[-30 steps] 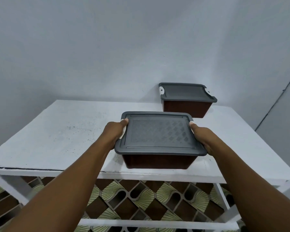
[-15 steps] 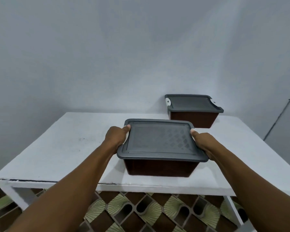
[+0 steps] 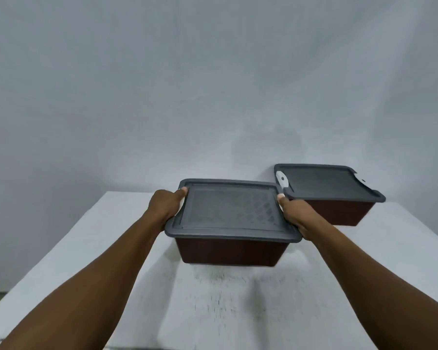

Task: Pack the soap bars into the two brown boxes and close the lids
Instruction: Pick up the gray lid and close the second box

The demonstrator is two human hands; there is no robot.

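A brown box (image 3: 230, 251) with a grey lid (image 3: 230, 210) sits between both hands, about midway between the table's left and right edges and toward its back half. The lid lies flat and closed on the box, with a raised diamond pattern across its top.

The left hand (image 3: 163, 207) grips the box's left side. Its thumb lies on the lid's left edge, and the other fingers curl down out of sight below the rim. The right hand (image 3: 295, 215) holds the right side the same way, thumb on the lid's right edge and fingers hidden beneath. A little white shows beside each thumb. The underside of the box is blurred, so I cannot tell whether it rests on the table (image 3: 86, 248) or is just off it.

A second brown box (image 3: 339, 213) stands at the table's back right corner, close to the pale wall (image 3: 213, 84). Its grey lid (image 3: 324, 181) is also on, with a white latch (image 3: 281, 180) at the left end and another (image 3: 359, 179) at the right. The held box's back right corner overlaps this box's front left corner in the view. Whether they touch is unclear. Dark specks mark the white table top in front of the held box.
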